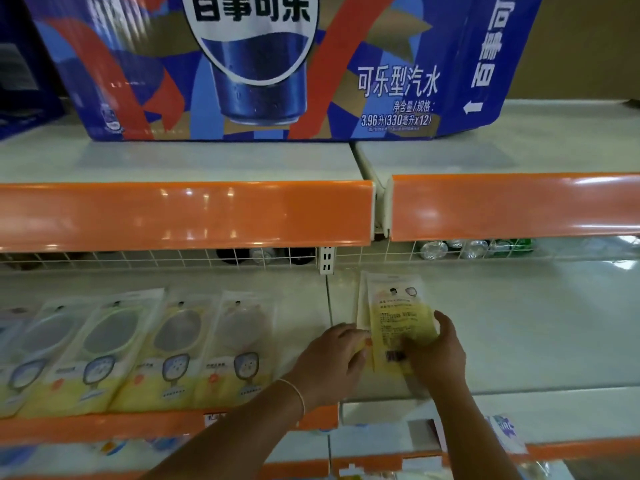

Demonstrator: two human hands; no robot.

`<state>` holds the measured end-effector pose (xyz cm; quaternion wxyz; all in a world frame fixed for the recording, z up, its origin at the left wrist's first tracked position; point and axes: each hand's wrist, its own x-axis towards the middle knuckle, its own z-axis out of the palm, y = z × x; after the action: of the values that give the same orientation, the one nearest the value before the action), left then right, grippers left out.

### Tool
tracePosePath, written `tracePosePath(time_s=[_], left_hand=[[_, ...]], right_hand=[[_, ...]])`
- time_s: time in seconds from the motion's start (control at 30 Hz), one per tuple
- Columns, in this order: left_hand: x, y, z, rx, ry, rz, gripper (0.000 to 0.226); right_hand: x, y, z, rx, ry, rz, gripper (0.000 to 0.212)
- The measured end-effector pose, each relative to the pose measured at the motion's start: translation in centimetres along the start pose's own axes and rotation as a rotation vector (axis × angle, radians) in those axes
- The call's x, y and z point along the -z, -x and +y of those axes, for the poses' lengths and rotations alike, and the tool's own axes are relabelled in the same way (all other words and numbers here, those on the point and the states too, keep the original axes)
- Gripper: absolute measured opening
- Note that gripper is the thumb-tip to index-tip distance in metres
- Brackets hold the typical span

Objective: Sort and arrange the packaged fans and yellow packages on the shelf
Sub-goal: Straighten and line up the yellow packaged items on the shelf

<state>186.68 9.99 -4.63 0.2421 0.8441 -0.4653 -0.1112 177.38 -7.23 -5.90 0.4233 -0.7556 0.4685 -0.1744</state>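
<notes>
Both hands grip a small stack of yellow packages (398, 323) on the white shelf (536, 323): left hand (332, 358) pinching its left edge, right hand (438, 355) curled round the right side. Left of them, packaged fans (138, 348) in an overlapping row; farther up, blue cola carton (259, 64)

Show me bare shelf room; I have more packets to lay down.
Free: the shelf right of the yellow packet held by the left hand and right hand, plus a narrow gap left of it. Crowded: the fan packets overlap at far left.
</notes>
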Motion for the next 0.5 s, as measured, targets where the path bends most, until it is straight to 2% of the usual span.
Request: tracePosePath(time_s=[0.1,0.13,0.23,0.27,0.33,0.43,0.5], left_hand=[[0.2,0.5,-0.2,0.014,0.048,0.024,0.046],[0.3,0.6,-0.3,0.027,0.076,0.036,0.045],[1.1,0.9,-0.9,0.091,0.187,0.057,0.04],[1.5,1.1,-1.2,0.121,0.254,0.071,0.038],[2.7,1.5,-1.7,0.196,0.426,0.112,0.038],[4.5,2.4,-3.7,0.399,0.703,0.131,0.033],[6.1,3.2,-5.0,0.498,0.975,0.146,0.04]], right_hand=[[0.5,0.1,-0.5,-0.125,-0.305,-0.061,0.078],[0.5,0.2,-0.5,-0.154,-0.434,-0.115,0.069],[0.4,1.4,-1.6,-0.207,-0.701,-0.293,0.022],[0.1,1.9,-2.1,-0.221,-0.765,-0.342,0.018],[-0.6,3.2,-3.4,-0.213,-0.888,-0.444,0.021],[-2.5,5.6,-5.5,-0.191,-0.975,-0.565,0.028],[-4.0,7.3,-7.0,-0.173,-0.987,-0.622,0.03]])
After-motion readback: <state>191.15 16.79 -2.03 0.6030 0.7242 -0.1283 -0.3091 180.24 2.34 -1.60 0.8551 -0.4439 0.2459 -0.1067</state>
